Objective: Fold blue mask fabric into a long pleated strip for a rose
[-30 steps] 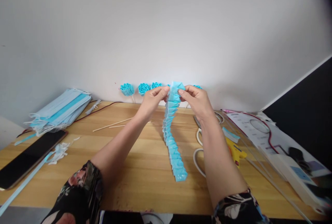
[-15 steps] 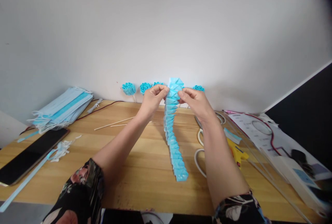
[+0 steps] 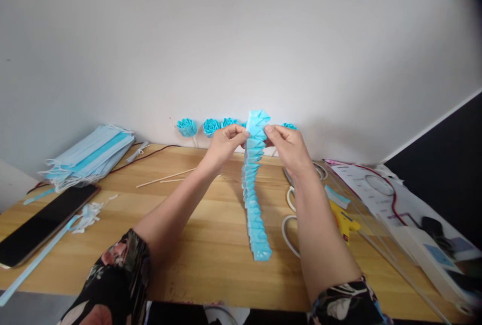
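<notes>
Pleated blue strip [image 3: 255,184] has shifted slightly right at its upper end — left hand [image 3: 225,144] and right hand [image 3: 288,144] pinch opposite edges just below that end, its length trailing between them over the tabletop [image 3: 203,244].

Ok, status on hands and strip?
Left hand, right hand pinching pleated blue strip near top. Lower length unobstructed. Right forearm partly hides white-handled scissors.

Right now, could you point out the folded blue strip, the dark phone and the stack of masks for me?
Folded blue strip [image 3: 250,184]: head view, on the pleats about midway down.
Dark phone [image 3: 48,222]: head view, mid-screen.
Stack of masks [image 3: 88,155]: head view, on the pile's upper face.
</notes>
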`<action>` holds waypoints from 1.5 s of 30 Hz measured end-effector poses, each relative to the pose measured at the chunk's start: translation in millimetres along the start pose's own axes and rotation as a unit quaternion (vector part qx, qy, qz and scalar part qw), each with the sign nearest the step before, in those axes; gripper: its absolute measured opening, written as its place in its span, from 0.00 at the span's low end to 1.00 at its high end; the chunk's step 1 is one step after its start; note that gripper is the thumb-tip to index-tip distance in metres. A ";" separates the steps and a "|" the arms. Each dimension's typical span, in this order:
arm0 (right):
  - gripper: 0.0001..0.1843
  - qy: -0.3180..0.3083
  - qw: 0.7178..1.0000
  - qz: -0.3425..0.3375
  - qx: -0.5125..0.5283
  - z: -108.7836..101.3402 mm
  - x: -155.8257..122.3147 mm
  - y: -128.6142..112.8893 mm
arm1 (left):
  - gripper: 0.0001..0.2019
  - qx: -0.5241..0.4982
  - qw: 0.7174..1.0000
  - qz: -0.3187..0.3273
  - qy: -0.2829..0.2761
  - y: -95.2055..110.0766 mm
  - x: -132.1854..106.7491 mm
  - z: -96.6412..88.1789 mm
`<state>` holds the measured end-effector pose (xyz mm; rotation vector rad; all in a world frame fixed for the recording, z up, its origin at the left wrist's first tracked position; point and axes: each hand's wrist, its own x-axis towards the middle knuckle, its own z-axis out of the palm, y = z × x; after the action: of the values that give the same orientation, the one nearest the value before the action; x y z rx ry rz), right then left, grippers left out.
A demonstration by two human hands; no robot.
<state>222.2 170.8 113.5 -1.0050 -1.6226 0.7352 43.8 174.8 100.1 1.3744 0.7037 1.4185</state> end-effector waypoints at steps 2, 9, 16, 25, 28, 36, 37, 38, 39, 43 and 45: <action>0.25 -0.017 1.000 0.008 0.013 0.2 -0.9 -2.7 | 0.11 -0.012 1.000 0.013 0.008 -0.5 0.7 -0.6; 0.19 -0.031 0.999 0.008 0.008 1.5 -0.4 -6.1 | 0.17 -0.023 0.999 0.033 0.005 0.3 -0.7 0.2; 0.19 -0.009 1.000 0.006 -0.007 0.6 0.9 -0.2 | 0.15 0.003 1.000 -0.015 -0.012 2.4 -1.5 0.8; 0.21 -0.044 0.999 0.005 0.012 2.2 -2.7 -11.8 | 0.14 -0.007 0.999 0.033 0.021 1.6 0.4 -2.2; 0.19 -0.043 0.999 0.014 0.028 4.0 -2.2 -13.4 | 0.17 -0.005 0.999 0.040 0.006 3.2 -0.3 -2.4; 0.16 -0.016 0.999 0.013 0.024 3.8 0.1 -6.9 | 0.14 -0.037 0.999 0.014 -0.037 3.2 -1.3 -0.1; 0.16 -0.013 1.000 0.013 0.017 4.0 0.0 -6.7 | 0.13 -0.040 0.999 0.014 -0.033 2.2 -0.9 -0.1; 0.17 -0.009 1.000 0.015 0.012 4.3 -0.1 -6.7 | 0.13 -0.043 0.999 0.014 -0.028 1.4 -0.5 -0.1; 0.17 -0.006 1.000 0.016 0.009 4.5 -0.3 -7.0 | 0.12 -0.047 0.999 0.014 -0.023 0.9 -0.2 0.0; 0.20 -0.009 1.000 0.011 0.020 2.8 -1.7 -8.4 | 0.10 -0.063 0.997 0.035 -0.010 1.0 1.1 -0.6; 0.21 -0.030 0.999 0.007 0.022 1.0 -2.2 -9.2 | 0.09 -0.071 0.996 0.056 0.006 0.7 2.3 -1.7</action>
<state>219.2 164.6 120.1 -0.9716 -1.6444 0.8147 42.4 177.1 101.3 1.3127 0.5297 1.5360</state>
